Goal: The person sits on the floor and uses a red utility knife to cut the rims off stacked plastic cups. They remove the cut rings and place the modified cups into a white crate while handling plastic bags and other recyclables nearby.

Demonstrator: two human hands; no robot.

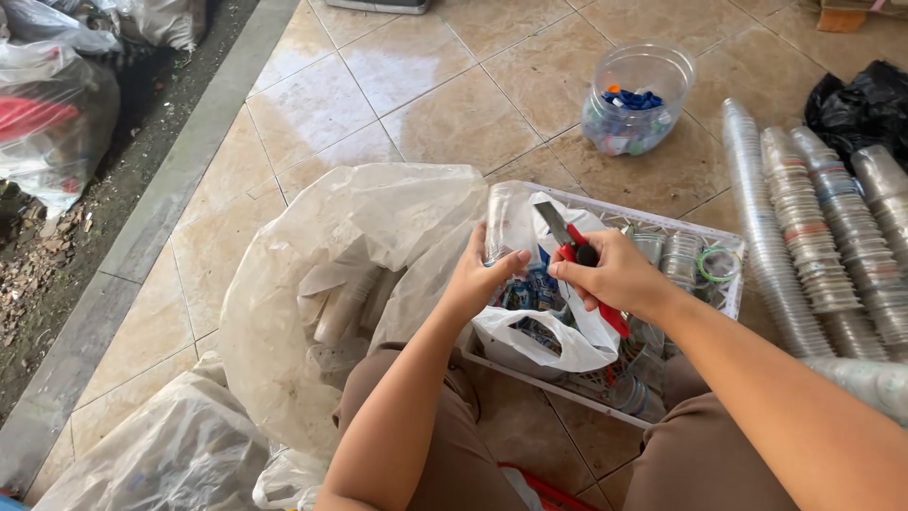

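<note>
My left hand [484, 276] grips a clear plastic cup [501, 225] upright over a white plastic basket [662, 220]. My right hand [615, 274] holds a red-handled utility knife [579, 254], its blade pointing up beside the cup. Below both hands a white plastic bag [558, 341] with blue scraps in it sits in the basket. More clear cups [679, 257] lie in the basket's right part.
A big translucent sack [331, 284] of cups stands at my left knee. Long stacks of nested clear cups [813, 227] lie on the tiles at right. A clear jar [636, 99] with coloured caps stands farther back. Black bag [865, 104] at far right; filled bags [52, 104] at far left.
</note>
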